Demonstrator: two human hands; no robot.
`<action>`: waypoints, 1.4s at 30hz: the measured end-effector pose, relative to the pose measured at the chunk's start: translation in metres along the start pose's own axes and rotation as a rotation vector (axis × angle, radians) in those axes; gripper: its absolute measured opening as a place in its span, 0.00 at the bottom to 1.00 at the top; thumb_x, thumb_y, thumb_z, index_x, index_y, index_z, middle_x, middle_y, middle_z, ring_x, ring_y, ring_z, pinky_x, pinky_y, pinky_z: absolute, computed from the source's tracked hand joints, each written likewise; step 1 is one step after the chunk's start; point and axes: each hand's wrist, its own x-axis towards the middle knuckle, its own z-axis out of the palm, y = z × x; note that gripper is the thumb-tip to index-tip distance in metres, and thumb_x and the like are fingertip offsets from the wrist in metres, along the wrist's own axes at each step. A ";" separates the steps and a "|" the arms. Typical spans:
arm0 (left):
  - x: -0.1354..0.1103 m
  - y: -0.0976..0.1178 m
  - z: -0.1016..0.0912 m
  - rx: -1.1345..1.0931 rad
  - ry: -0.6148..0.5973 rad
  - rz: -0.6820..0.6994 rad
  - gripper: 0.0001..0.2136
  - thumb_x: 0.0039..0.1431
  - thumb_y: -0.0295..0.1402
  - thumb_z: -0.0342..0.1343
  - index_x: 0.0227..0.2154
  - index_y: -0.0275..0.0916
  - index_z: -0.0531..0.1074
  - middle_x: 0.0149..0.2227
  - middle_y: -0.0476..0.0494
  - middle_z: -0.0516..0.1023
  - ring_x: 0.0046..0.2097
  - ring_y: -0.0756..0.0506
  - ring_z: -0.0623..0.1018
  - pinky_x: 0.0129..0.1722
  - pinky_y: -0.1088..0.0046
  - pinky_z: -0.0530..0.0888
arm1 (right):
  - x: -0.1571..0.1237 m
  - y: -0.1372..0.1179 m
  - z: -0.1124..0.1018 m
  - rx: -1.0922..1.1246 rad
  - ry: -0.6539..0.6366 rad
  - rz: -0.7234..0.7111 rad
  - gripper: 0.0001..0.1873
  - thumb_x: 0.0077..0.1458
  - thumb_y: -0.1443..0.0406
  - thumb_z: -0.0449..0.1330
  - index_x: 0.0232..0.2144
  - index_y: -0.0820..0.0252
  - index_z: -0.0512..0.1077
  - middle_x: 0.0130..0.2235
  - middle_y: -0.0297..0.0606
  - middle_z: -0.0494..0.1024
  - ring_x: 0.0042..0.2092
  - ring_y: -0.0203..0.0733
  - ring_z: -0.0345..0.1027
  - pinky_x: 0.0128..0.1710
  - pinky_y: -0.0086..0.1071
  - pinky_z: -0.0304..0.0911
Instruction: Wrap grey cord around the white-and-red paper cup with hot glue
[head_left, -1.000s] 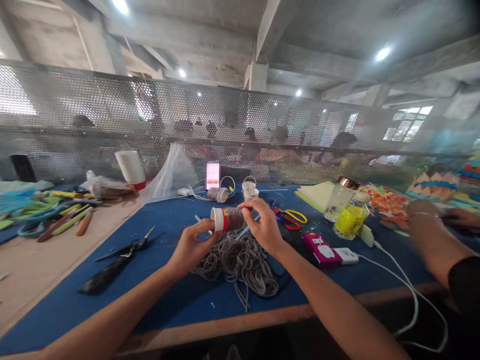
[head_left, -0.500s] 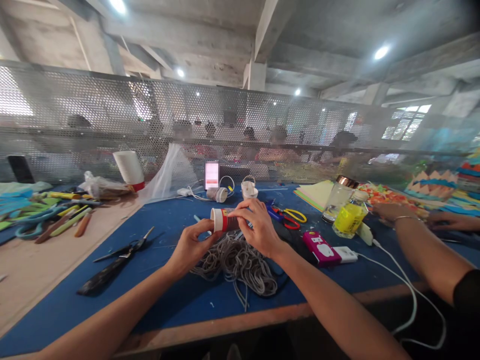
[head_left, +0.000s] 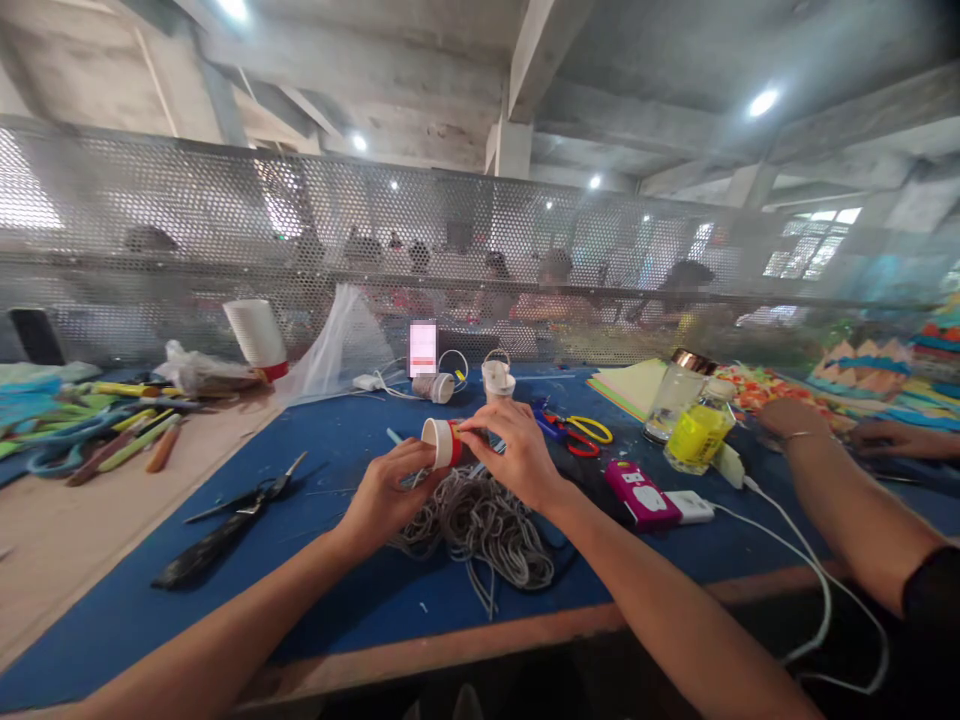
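My left hand (head_left: 394,490) is closed around a small paper cup (head_left: 438,443), white with a red band. It is tipped on its side, its open mouth towards the left. The fingertips of my right hand (head_left: 517,445) pinch at the cup's right end; whether cord is also between them is hidden. Below both hands lies a loose pile of grey cord (head_left: 499,535). Behind the hands, a cord-wrapped cup (head_left: 433,388) lies on its side near a small white cup with a handle (head_left: 497,378).
Black-handled scissors (head_left: 232,520) lie left on the blue mat (head_left: 315,620). Pliers (head_left: 577,432), a magenta box (head_left: 640,495), a glass jar (head_left: 671,400) and a yellow-labelled bottle (head_left: 700,432) stand or lie right. Stacked paper cups (head_left: 255,335) lean back left. A co-worker's arm (head_left: 847,490) reaches in at right.
The cup in my left hand has turned so its mouth shows more. My right fingertips have shifted slightly against its right end.
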 end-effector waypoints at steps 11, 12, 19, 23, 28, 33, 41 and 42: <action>-0.001 0.003 0.000 0.022 -0.008 0.041 0.08 0.61 0.27 0.54 0.40 0.39 0.77 0.39 0.41 0.80 0.41 0.44 0.75 0.42 0.67 0.72 | -0.001 0.004 0.001 -0.008 0.001 0.004 0.05 0.60 0.63 0.59 0.38 0.52 0.75 0.38 0.35 0.77 0.44 0.41 0.69 0.49 0.40 0.57; -0.001 0.003 0.000 0.022 -0.012 0.042 0.08 0.61 0.27 0.54 0.40 0.39 0.77 0.39 0.41 0.80 0.41 0.44 0.75 0.42 0.67 0.72 | -0.001 0.004 0.001 -0.010 0.002 0.003 0.05 0.60 0.63 0.59 0.37 0.52 0.75 0.38 0.35 0.77 0.44 0.41 0.69 0.49 0.40 0.57; -0.001 0.002 0.000 0.037 -0.024 0.050 0.08 0.61 0.27 0.54 0.39 0.39 0.77 0.37 0.41 0.79 0.40 0.44 0.75 0.41 0.68 0.71 | -0.001 0.002 0.000 0.005 -0.009 0.004 0.04 0.59 0.64 0.61 0.36 0.52 0.75 0.38 0.34 0.78 0.43 0.40 0.70 0.49 0.39 0.57; -0.001 0.001 0.001 0.028 -0.014 0.059 0.08 0.61 0.27 0.54 0.40 0.39 0.77 0.37 0.42 0.79 0.39 0.44 0.75 0.41 0.68 0.71 | -0.001 0.003 0.000 0.002 -0.015 0.008 0.03 0.59 0.64 0.61 0.36 0.52 0.75 0.38 0.35 0.78 0.44 0.41 0.70 0.49 0.39 0.57; -0.001 0.002 0.001 0.035 -0.021 0.049 0.08 0.61 0.26 0.54 0.38 0.39 0.77 0.35 0.42 0.78 0.38 0.45 0.74 0.40 0.69 0.71 | -0.001 0.005 0.001 0.000 -0.016 0.005 0.03 0.59 0.64 0.61 0.36 0.53 0.75 0.38 0.34 0.78 0.44 0.41 0.70 0.48 0.39 0.57; -0.001 0.002 0.001 0.031 -0.027 0.038 0.08 0.61 0.27 0.53 0.39 0.39 0.77 0.36 0.42 0.79 0.39 0.44 0.74 0.41 0.69 0.71 | -0.001 0.005 0.002 0.012 -0.022 0.014 0.03 0.59 0.63 0.61 0.36 0.53 0.75 0.38 0.35 0.78 0.43 0.40 0.70 0.48 0.39 0.58; -0.001 -0.001 0.001 -0.005 -0.009 -0.001 0.09 0.61 0.28 0.55 0.41 0.40 0.77 0.37 0.43 0.79 0.40 0.44 0.75 0.43 0.68 0.70 | 0.003 0.008 0.004 0.160 0.010 0.095 0.05 0.60 0.62 0.59 0.34 0.54 0.75 0.37 0.35 0.78 0.42 0.39 0.71 0.47 0.36 0.61; 0.000 -0.001 0.001 -0.003 0.000 -0.017 0.08 0.61 0.29 0.55 0.41 0.40 0.77 0.37 0.43 0.79 0.39 0.45 0.75 0.43 0.68 0.70 | 0.003 0.008 0.003 0.178 0.016 0.105 0.06 0.61 0.63 0.58 0.35 0.55 0.75 0.37 0.35 0.78 0.42 0.39 0.71 0.47 0.36 0.62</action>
